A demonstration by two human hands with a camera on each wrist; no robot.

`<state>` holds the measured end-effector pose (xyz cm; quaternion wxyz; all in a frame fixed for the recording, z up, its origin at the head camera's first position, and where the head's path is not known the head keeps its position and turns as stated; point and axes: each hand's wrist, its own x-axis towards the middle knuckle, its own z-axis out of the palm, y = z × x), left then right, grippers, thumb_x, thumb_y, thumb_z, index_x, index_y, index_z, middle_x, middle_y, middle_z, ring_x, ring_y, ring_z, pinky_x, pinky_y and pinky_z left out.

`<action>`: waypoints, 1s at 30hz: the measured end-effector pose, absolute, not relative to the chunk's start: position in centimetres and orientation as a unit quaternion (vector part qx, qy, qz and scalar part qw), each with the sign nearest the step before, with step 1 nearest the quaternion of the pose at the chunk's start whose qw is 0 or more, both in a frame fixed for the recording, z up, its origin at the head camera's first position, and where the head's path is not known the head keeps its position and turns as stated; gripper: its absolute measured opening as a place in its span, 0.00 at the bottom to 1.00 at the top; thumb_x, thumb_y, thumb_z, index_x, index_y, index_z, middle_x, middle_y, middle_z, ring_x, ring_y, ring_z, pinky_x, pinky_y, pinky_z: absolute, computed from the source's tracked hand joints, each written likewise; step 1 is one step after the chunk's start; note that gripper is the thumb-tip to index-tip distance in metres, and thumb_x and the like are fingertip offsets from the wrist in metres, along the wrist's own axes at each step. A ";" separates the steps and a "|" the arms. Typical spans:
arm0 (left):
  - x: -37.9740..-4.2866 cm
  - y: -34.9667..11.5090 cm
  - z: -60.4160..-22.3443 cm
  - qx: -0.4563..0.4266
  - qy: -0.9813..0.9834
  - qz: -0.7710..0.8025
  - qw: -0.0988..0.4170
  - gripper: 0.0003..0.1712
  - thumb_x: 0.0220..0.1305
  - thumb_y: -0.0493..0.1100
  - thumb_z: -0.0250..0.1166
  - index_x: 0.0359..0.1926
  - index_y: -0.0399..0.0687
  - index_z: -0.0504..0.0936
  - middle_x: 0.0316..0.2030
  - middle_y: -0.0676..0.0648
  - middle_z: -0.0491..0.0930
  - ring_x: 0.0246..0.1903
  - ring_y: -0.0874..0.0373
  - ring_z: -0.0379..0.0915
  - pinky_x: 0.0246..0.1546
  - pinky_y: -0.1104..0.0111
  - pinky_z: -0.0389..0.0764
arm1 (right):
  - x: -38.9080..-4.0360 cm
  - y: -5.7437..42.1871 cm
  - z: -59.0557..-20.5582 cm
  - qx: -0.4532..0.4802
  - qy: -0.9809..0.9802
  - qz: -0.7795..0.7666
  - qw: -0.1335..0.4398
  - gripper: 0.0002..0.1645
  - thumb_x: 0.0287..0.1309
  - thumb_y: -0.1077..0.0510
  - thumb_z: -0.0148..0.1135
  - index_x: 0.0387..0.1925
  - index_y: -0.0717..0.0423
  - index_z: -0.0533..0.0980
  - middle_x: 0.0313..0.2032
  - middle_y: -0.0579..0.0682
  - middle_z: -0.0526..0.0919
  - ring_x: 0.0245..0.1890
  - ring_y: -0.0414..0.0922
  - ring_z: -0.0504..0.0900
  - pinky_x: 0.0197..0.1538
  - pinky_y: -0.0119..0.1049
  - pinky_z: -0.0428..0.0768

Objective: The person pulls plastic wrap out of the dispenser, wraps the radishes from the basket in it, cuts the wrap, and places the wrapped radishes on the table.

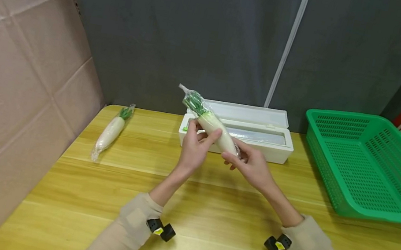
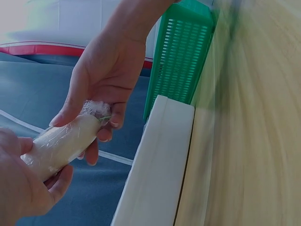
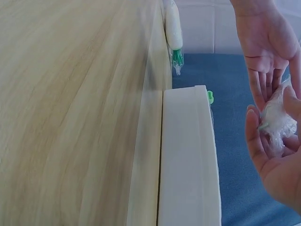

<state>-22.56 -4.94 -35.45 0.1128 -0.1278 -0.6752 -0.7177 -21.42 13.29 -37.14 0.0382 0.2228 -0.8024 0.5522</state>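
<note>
A white radish with green leaf stubs (image 1: 218,132), wrapped in clear film, is held slantwise above the table, leafy end up and to the left. My left hand (image 1: 195,148) grips it around the middle, thumb on the near side. At the lower end, my right hand (image 1: 253,165) holds the root between thumb and fingers. Bunched film (image 2: 96,109) shows by the right hand's fingers in the left wrist view. Behind the radish stands a white film dispenser box (image 1: 280,154) with its lid (image 1: 247,113) raised. The radish hides part of this box.
A second wrapped radish (image 1: 110,132) lies at the table's left side. On the right stands a green slotted basket (image 1: 326,176). A dark partition (image 1: 185,28) rises behind the wooden table (image 1: 213,234), and a pale covered wall (image 1: 10,87) borders its left.
</note>
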 end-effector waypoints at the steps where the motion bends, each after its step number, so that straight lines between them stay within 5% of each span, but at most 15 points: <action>1: -22.6 -5.0 -35.4 -0.124 -0.674 -0.719 0.117 0.30 0.69 0.41 0.67 0.63 0.35 0.63 0.54 0.37 0.72 0.51 0.45 0.79 0.51 0.62 0.82 | -21.4 13.3 -37.1 0.225 -0.801 0.553 0.039 0.30 0.66 0.57 0.67 0.66 0.61 0.73 0.37 0.60 0.86 0.32 0.55 0.84 0.33 0.41 0.85; 6: -22.9 -5.6 -35.4 -0.114 -0.658 -0.731 0.140 0.30 0.69 0.40 0.66 0.64 0.35 0.63 0.49 0.41 0.70 0.44 0.50 0.78 0.45 0.68 0.80 | -21.4 13.3 -37.2 0.230 -0.798 0.555 0.044 0.26 0.65 0.60 0.67 0.63 0.64 0.75 0.41 0.59 0.86 0.32 0.46 0.85 0.34 0.39 0.85; 30: -24.7 -10.1 -35.4 -0.058 -0.665 -0.726 0.164 0.28 0.71 0.45 0.62 0.64 0.38 0.63 0.46 0.45 0.67 0.44 0.54 0.75 0.43 0.71 0.76 | -22.3 15.1 -38.0 0.252 -0.839 0.471 0.100 0.14 0.67 0.60 0.65 0.52 0.61 0.82 0.42 0.52 0.87 0.41 0.48 0.83 0.42 0.40 0.83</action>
